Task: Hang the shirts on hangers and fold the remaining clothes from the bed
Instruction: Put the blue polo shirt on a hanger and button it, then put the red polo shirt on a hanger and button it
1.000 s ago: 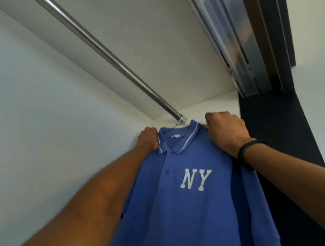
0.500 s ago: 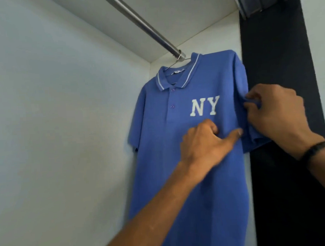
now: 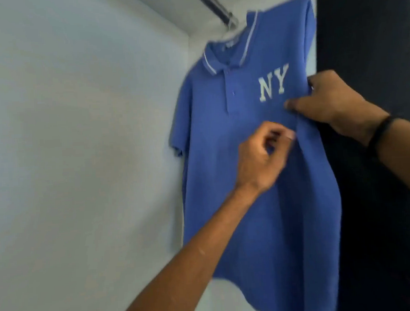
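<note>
The blue polo shirt (image 3: 248, 177) hangs from a hanger hook (image 3: 231, 25) on the closet rail (image 3: 212, 5), up by the back corner. Your right hand (image 3: 327, 101) grips the shirt's right side w/ curled fingers below the NY lettering. Your left hand (image 3: 259, 159) is curled at mid-chest; can't tell if it pinches fabric.

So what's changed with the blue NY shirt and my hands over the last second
Both hands came down off the shoulders of the blue polo shirt. The right hand now grips the fabric at the side, beside the NY lettering. The left hand went from thumb stretched out to fingers curled at the chest; whether it pinches cloth is unclear. The shirt still hangs by its hanger on the rail.
</note>
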{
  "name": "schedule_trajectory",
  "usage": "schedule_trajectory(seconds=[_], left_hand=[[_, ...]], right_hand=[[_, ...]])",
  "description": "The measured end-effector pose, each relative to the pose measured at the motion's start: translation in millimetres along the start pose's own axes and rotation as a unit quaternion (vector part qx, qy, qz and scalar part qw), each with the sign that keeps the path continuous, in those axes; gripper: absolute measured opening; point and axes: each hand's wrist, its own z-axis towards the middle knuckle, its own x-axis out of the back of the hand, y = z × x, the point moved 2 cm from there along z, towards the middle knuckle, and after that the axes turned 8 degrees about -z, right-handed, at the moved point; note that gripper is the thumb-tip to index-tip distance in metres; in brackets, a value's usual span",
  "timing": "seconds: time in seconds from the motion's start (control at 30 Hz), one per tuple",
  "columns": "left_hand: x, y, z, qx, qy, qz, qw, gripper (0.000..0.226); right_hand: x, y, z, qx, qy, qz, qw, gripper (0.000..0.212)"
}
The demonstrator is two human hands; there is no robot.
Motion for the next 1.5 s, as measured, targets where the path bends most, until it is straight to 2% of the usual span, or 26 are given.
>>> schedule_trajectory(seconds=[0.07,0.1,0.13,0.2,0.27,0.33,0.47,0.57,0.67,0.8,0.87,0.93,1.07,1.13,1.2,1.23,1.33,1.4,1.5], left_hand=[[33.0,-38.2,-20.7,-0.031,0.165,0.095,0.981,0.019],[51.6,-62.0,-33.2,-0.001,0.226,0.152,0.962,0.031],[68.6,-84.7,-47.9,0.062,0.243,0.192,0.949,0.047],[91.5,-120.9,-78.0,0.24,0.168,0.204,0.934,0.082],[104.0,-144.6,-108.7,0.348,0.072,0.191,0.915,0.106],[113.0,-156.8,-133.4,0.391,0.029,0.209,0.896,0.123],[129.0,-169.7,-170.9,0.45,0.013,0.262,0.854,0.149],[144.4,-169.4,-207.5,0.491,0.009,0.268,0.829,0.135],[162.8,-164.4,-256.0,0.499,-0.046,0.309,0.808,0.115],[188.0,-131.1,-326.8,0.493,-0.134,0.328,0.795,0.058],[200.9,-105.5,-351.0,0.498,-0.162,0.315,0.792,0.034],[215.0,-75.7,-367.3,0.489,-0.188,0.331,0.785,0.022],[238.6,-7.1,-405.8,0.403,-0.18,0.382,0.812,0.02],[252.3,28.8,-430.3,0.338,-0.185,0.396,0.834,0.019],[271.2,52.4,-457.7,0.302,-0.216,0.407,0.835,0.022],[280.6,59.6,-470.3,0.312,-0.234,0.418,0.821,0.028],[303.5,68.6,-497.9,0.385,-0.28,0.461,0.749,0.053],[309.4,68.9,-504.4,0.399,-0.284,0.476,0.731,0.059],[309.7,66.2,-501.1,0.391,-0.271,0.503,0.722,0.056]], right_hand=[[-15.6,13.5,-10.5,-0.007,-0.002,0.045,0.999,0.023],[-22.1,19.1,-18.0,-0.016,-0.002,0.085,0.996,0.027],[-28.7,23.3,-26.7,-0.023,0.005,0.111,0.994,0.027],[-43.1,33.1,-48.4,-0.028,0.046,0.104,0.993,0.033],[-60.5,47.4,-81.4,-0.05,0.097,0.061,0.992,0.04],[-76.1,59.3,-119.7,-0.06,0.143,0.032,0.987,0.04],[-105.8,76.3,-183.1,-0.064,0.15,0.033,0.986,0.038],[-127.7,91.8,-224.2,-0.042,0.166,-0.029,0.985,0.028],[-152.4,106.9,-271.5,-0.036,0.151,-0.051,0.987,0.03],[-193.5,107.6,-354.9,-0.109,0.125,-0.051,0.985,0.032],[-217.2,101.0,-395.1,-0.144,0.049,-0.016,0.988,0.027],[-245.2,91.1,-429.5,-0.134,-0.07,0.033,0.988,0.022],[-278.9,54.0,-480.9,-0.033,-0.249,0.082,0.964,0.032],[-282.8,34.0,-503.7,0.011,-0.289,0.072,0.955,0.043],[-282.0,21.2,-524.4,0.03,-0.315,0.057,0.947,0.055],[-280.1,16.9,-531.9,0.044,-0.335,0.051,0.94,0.061],[-270.6,12.8,-548.3,0.097,-0.389,0.025,0.916,0.073],[-258.8,11.9,-557.5,0.105,-0.391,0.024,0.914,0.075],[-236.5,13.4,-572.0,0.081,-0.371,0.042,0.924,0.066]])
